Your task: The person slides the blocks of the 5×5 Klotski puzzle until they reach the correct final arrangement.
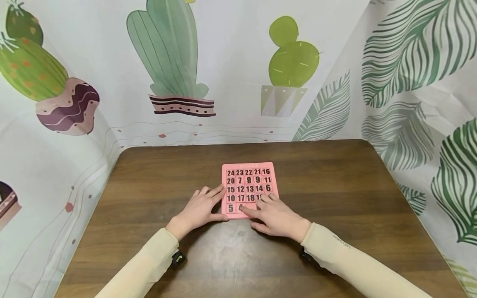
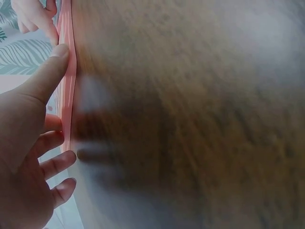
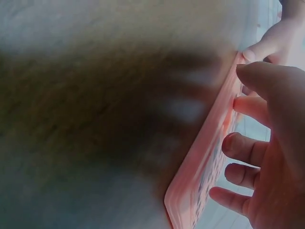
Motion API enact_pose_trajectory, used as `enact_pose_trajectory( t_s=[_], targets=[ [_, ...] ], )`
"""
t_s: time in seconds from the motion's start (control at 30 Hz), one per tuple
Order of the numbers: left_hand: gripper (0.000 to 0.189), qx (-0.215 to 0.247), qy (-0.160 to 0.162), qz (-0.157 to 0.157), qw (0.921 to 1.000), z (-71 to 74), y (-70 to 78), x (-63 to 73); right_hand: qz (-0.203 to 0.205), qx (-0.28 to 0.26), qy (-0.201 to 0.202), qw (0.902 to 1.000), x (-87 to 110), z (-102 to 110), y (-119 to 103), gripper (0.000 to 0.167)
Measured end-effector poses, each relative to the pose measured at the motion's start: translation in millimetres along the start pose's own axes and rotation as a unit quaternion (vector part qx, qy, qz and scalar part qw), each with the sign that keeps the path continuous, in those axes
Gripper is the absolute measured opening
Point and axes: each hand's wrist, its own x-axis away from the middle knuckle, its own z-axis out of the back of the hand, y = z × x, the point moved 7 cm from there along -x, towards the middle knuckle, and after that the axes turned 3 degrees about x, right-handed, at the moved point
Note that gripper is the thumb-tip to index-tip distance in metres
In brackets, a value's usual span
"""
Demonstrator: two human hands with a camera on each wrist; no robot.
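Observation:
A pink number slide puzzle (image 1: 249,189) lies flat on the table, its black-numbered tiles facing up. At its left side is my left hand (image 1: 201,207), fingertips on the side edge and the thumb (image 2: 45,71) stretched to the near left corner. My right hand (image 1: 277,215) reaches over the near right part, its index fingertip on the tile marked 4 (image 1: 240,207) in the bottom row. That hand's thumb is off the near edge, and its other fingers, loosely bent in the right wrist view, hide the lower right tiles.
The brown wooden table (image 1: 160,178) has rounded far corners. Behind it hangs a white cloth (image 1: 234,62) printed with cacti and leaves. A dark wrist device (image 1: 178,258) shows below the left sleeve, and another (image 1: 306,254) below the right.

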Motion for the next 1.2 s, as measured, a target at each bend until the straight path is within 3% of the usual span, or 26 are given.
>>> enact_pose_trajectory(
  t_s=[0.2,0.43,0.6,1.2],
  targets=[
    [0.094,0.007,0.000,0.003,1.0000,-0.2,0.5,-1.3,-0.030,-0.028,0.001,0.9992,10.3,4,15,0.047],
    [0.095,0.011,0.002,0.000,0.9999,-0.4,0.7,-0.7,-0.045,-0.025,0.037,0.9980,36.6,8,33,0.043],
    [0.095,0.009,0.002,0.000,1.0000,-1.1,-1.3,0.0,-0.052,-0.037,0.029,0.9975,48.6,6,36,0.044],
    [0.097,0.011,-0.002,0.004,0.9999,-4.0,-4.6,-0.4,-0.040,-0.042,0.010,0.9983,39.7,0,24,0.047]
  ],
)
